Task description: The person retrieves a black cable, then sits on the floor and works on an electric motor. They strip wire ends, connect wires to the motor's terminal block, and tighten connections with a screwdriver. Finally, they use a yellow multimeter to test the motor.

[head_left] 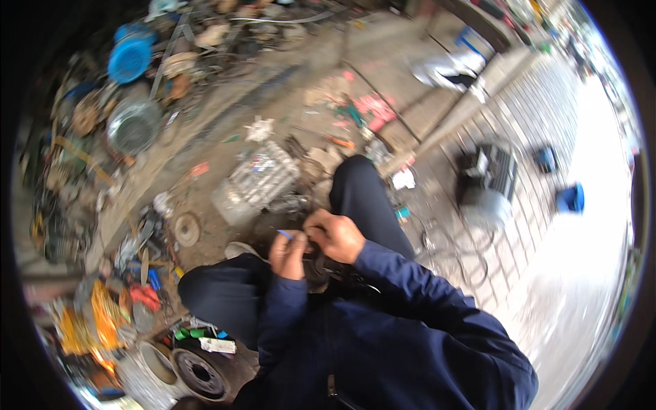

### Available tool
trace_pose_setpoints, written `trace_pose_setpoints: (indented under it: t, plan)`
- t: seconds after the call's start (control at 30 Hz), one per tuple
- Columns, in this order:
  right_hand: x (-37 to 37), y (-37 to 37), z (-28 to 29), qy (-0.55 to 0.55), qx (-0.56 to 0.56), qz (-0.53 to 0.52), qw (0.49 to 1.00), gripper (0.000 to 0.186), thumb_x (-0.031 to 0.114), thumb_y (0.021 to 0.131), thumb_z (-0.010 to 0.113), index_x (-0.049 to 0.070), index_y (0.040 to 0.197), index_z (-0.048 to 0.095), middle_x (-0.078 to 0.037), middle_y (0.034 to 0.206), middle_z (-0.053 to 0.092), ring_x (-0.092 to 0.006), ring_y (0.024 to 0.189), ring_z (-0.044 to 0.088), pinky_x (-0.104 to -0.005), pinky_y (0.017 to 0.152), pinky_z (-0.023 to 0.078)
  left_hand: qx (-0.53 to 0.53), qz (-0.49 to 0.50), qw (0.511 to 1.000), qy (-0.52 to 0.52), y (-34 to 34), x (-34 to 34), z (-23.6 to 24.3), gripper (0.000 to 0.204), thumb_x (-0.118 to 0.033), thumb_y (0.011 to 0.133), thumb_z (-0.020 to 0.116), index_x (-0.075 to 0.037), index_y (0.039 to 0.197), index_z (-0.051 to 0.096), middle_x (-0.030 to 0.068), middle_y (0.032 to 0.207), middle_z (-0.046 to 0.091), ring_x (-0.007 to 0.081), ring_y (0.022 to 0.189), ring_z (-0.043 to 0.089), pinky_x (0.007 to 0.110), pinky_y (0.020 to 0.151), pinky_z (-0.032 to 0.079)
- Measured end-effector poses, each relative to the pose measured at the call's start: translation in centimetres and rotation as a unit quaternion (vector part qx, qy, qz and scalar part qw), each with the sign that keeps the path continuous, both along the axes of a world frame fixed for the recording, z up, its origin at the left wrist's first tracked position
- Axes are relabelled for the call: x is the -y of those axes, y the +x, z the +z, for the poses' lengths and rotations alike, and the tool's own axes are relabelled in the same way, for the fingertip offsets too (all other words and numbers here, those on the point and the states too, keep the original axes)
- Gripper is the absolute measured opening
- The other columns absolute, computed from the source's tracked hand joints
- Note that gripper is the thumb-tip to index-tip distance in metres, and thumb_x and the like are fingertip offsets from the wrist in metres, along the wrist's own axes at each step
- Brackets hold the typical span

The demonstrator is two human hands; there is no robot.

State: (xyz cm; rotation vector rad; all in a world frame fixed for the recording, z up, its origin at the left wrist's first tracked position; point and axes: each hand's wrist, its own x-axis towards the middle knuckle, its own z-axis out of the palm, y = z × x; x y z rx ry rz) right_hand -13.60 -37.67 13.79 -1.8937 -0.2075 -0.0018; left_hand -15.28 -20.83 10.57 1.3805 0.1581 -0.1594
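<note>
1. Grip, left hand point(288, 256): thumb and fingers drawn together, apparently pinching a slim blue piece point(284, 234) whose end shows beyond the fingertips.
2. Grip, right hand point(336, 236): fingers curled inward, just beside the left fingertips; whether anything is pinched there cannot be told.
3. Slim blue piece: located at the left fingertips, between the person's knees; kind uncertain owing to blur.
4. Dark part point(315, 275): below the hands, mostly hidden by them; contact with the fingers cannot be judged.
5. Finned grey metal housing point(256, 181): on the littered ground, beyond the hands.
6. Round disc with central hole point(186, 229): lying flat, left of the housing.
7. Dark electric motor point(488, 181): on the paving at right, well apart from the hands; loose cable point(471, 270) nearer the person.
8. Grey hollow cylinder point(154, 365): lower left, beside a dark rimmed drum point(200, 374).
9. Hazards, as judged: a narrow fingertip pinch could let the slim blue piece slip, and among such scrap it would be hard to find. With the hands so close, one could knock the other's hold loose. The overlapping fingers may also hide a misplacement.
</note>
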Motion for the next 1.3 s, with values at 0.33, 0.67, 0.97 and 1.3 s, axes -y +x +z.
trace_pose_setpoints:
  t: [0.33,0.67,0.97,1.3]
  plan:
    - [7.5,-4.1,-0.7,0.070,0.012,-0.145,0.987,0.022,0.007,0.094,0.071,0.002,0.114,0.065,-0.015,0.093,0.072,-0.0287,0.084,0.073,-0.0361,0.076,0.057,0.004,0.057,0.998,-0.041,1.4,-1.3,-1.7,0.013,-0.017,0.104,0.060,-0.004,0.100,0.061,0.0024,0.082,0.057,0.0115,0.076,0.051,0.029,0.072,0.042]
    - [26.7,-16.2,-18.8,0.064,-0.242,-0.487,0.837,0.021,0.005,0.099,0.060,-0.002,0.118,0.066,-0.010,0.102,0.072,-0.0142,0.078,0.068,-0.0284,0.063,0.055,-0.011,0.087,0.995,-0.041,2.5,-2.2,-1.9,0.011,-0.012,0.102,0.064,-0.002,0.102,0.061,0.0063,0.090,0.058,0.0166,0.080,0.053,0.032,0.075,0.045]
    - [27.3,-4.8,-8.2,0.098,-0.045,-0.444,0.889,0.020,0.015,0.103,0.064,0.000,0.117,0.068,-0.006,0.089,0.070,-0.0085,0.069,0.058,-0.0220,0.058,0.042,0.073,0.111,0.989,-0.061,4.0,-3.1,3.5,0.009,-0.010,0.105,0.060,-0.002,0.105,0.063,0.0077,0.090,0.064,0.0165,0.080,0.057,0.033,0.075,0.047]
    - [13.5,5.8,-0.3,0.145,-0.011,-0.253,0.957,0.019,0.008,0.104,0.062,0.001,0.121,0.065,-0.004,0.091,0.070,-0.0072,0.071,0.057,-0.0207,0.063,0.042,0.048,0.145,0.984,-0.091,3.6,-4.2,2.5,0.011,-0.013,0.104,0.062,-0.002,0.104,0.063,0.0069,0.089,0.063,0.0165,0.079,0.056,0.033,0.075,0.047]
